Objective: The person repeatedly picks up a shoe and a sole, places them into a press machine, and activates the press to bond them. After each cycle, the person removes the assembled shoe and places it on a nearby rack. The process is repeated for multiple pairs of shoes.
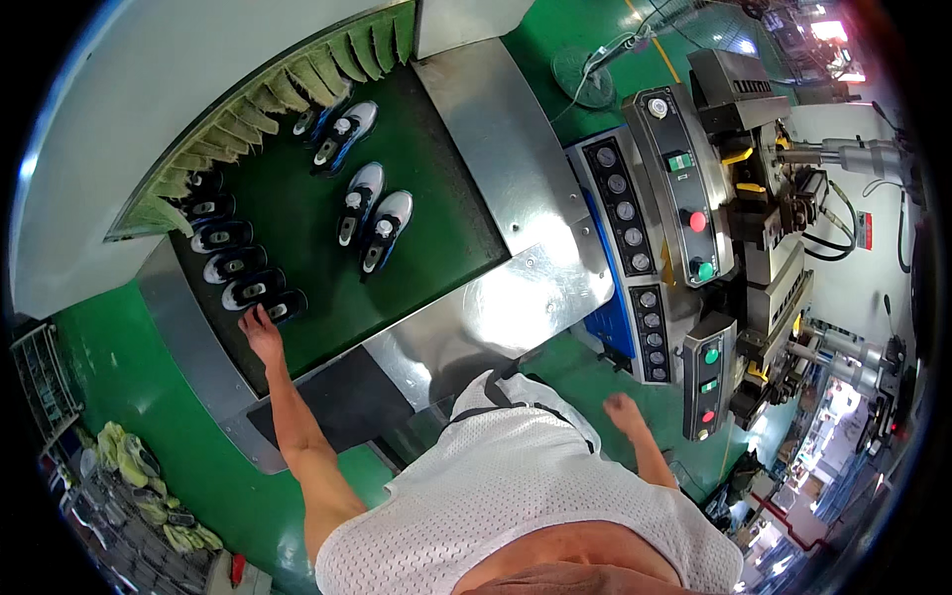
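My left hand [262, 335] reaches over the near left corner of a green conveyor belt [327, 288]. Its fingers are apart, with the fingertips at the edge of the nearest dark-and-white shoes [254, 291] in a row along the belt's left side. Whether they touch a shoe is hard to tell. Right of this row sits a pair of white, black and blue sneakers [385, 230], and another sneaker [345, 137] lies farther back. My right hand [623, 412] hangs beside my right hip, its fingers curled in and nothing visible in them.
A fringed curtain [283, 94] hangs over the belt's far end, under a pale machine housing [218, 50]. Metal plates [526, 288] frame the belt. Control panels [684, 188] with gauges and buttons stand at right. A rack with yellowish items [129, 461] is at lower left.
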`<state>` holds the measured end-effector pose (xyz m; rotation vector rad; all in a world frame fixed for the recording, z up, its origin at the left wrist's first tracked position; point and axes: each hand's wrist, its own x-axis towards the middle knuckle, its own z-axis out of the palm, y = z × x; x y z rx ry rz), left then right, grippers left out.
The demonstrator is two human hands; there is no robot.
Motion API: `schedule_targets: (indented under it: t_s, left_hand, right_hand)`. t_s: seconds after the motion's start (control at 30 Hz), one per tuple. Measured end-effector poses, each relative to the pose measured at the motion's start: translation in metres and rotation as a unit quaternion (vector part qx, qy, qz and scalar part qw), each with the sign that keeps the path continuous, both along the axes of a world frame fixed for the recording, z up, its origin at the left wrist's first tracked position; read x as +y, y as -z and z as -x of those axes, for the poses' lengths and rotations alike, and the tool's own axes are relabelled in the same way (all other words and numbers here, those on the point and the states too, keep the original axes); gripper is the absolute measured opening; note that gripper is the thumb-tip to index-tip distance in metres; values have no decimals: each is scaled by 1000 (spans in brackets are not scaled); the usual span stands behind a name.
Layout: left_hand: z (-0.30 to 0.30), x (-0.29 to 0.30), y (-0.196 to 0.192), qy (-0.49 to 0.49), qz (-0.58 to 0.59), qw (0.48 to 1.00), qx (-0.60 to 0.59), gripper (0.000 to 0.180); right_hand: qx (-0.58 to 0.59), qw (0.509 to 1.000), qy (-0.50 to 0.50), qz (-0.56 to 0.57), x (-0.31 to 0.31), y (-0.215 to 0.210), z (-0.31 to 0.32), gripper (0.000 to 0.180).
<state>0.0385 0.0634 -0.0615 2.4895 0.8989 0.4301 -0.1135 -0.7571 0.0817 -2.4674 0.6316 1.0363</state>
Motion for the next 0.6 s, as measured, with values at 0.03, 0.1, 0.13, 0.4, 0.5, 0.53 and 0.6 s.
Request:
schedule_targets:
  t_s: [0.03, 0.1, 0.13, 0.4, 0.5, 0.53, 0.6]
  left_hand:
    - [2, 1, -11, 16, -3, 1000, 3, 31]
    - [-11, -18, -46, 29, 49, 997, 54, 29]
    - [-18, -36, -67, 61, 38, 996, 45, 28]
    - [-86, -307, -219, 443, 151, 883, -40, 20]
    - [-98, -413, -261, 562, 208, 798, -61, 19]
    - [-105, -440, -269, 594, 217, 770, -82, 19]
    - [-108, -504, -303, 672, 228, 702, -56, 21]
  right_hand:
    - [-15, 1000, -6, -26, 22, -4, -36, 41]
    - [-65, 994, 0, -86, 85, -26, -107, 43]
    - [-98, 984, 9, -149, 116, -32, -135, 44]
    - [-245, 873, -225, -357, 285, -99, -221, 73]
    - [-385, 894, -184, -137, 261, -97, -207, 71]
    - [-404, 889, -150, -152, 232, -113, -203, 69]
    - [-465, 865, -77, -174, 169, -138, -184, 64]
